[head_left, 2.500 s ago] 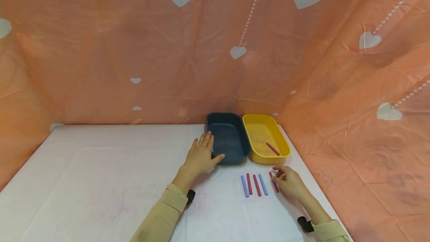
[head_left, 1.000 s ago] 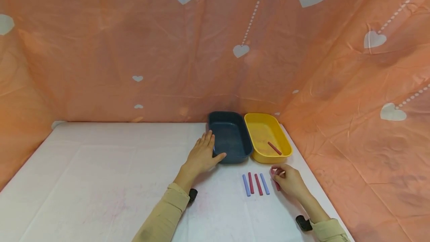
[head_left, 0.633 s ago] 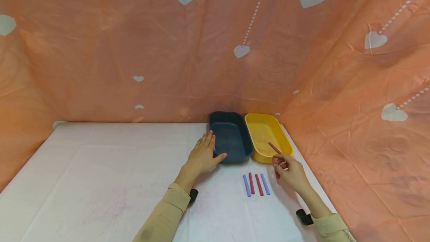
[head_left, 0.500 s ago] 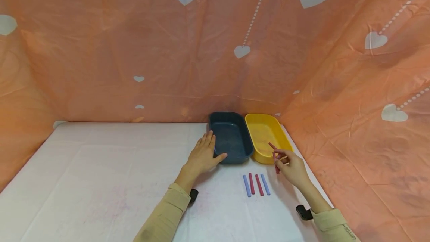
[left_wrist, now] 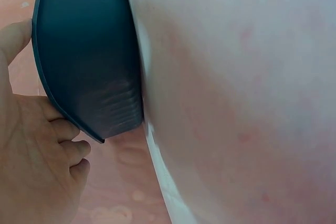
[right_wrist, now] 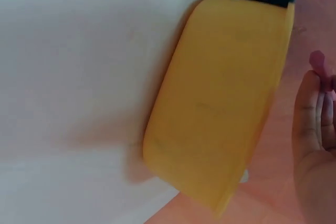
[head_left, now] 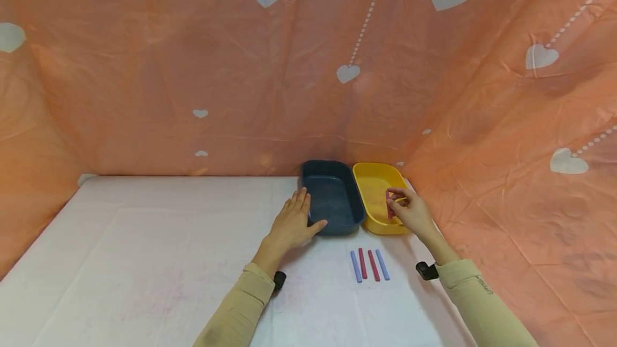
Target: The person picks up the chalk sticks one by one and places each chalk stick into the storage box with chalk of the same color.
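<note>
My right hand (head_left: 413, 214) pinches a dark red chalk stick (head_left: 388, 209) upright between thumb and fingers, over the yellow bin (head_left: 371, 175). In the right wrist view the chalk's end (right_wrist: 317, 59) shows beyond the thumb, higher than the bin's rim. My left hand (head_left: 290, 226) rests with fingers extended and thumb spread at the near left corner of the dark blue bin (head_left: 332, 227). In the left wrist view its thumb and fingertips touch that bin's rim (left_wrist: 35, 51). A sliver of blue shows beside the fingers there.
Two red chalk sticks (head_left: 362, 264) and two blue chalk sticks (head_left: 355, 266) lie in a row on the white tabletop (head_left: 168, 250), in front of the bins. Both bins stand side by side against the orange curtain (head_left: 289, 95). Another curtain hangs close along the right edge.
My right hand has picked the rightmost red chalk stick off the table and carried it up over the yellow bin. The red stick lying in that bin is now hidden. My left hand stays put.
</note>
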A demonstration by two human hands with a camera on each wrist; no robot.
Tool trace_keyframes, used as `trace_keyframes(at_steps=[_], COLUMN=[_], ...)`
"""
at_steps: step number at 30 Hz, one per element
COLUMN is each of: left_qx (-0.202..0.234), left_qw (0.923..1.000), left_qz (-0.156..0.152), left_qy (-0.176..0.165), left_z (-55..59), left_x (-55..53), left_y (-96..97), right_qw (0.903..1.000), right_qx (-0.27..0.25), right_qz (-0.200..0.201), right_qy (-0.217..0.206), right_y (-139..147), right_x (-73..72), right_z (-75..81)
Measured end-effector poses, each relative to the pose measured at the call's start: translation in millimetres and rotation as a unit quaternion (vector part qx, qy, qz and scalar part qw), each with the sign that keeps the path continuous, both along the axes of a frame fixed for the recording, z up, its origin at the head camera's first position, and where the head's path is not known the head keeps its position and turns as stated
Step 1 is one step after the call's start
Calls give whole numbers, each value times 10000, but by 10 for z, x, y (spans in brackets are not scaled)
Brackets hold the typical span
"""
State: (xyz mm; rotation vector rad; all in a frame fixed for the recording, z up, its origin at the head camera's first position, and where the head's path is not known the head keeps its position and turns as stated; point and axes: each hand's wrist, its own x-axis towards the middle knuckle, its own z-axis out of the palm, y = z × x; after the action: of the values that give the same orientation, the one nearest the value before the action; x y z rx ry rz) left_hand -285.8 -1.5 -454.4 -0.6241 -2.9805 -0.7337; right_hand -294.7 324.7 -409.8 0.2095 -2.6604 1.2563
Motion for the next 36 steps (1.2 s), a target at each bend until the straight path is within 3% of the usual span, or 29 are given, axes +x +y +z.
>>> trace_keyframes(at_steps=[9, 17, 26, 36], left_qx=[-25, 11, -23, -37], left_qw=[10000, 10000, 10000, 10000], left_qz=[-1, -11, -6, -6], left_qy=[-13, -16, 12, 25], left_z=[28, 26, 44, 34], left_x=[18, 18, 22, 19], left_y=[-2, -8, -5, -7], right_qw=[9984, 9926, 9871, 9823], right_qx=[218, 146, 790, 944], right_qz=[171, 570, 407, 680], right_qy=[-489, -1063, -1336, -1469], right_y=[-17, -41, -97, -119], right_x=[-388, -584, -650, -679], right_z=[-117, -219, -287, -327])
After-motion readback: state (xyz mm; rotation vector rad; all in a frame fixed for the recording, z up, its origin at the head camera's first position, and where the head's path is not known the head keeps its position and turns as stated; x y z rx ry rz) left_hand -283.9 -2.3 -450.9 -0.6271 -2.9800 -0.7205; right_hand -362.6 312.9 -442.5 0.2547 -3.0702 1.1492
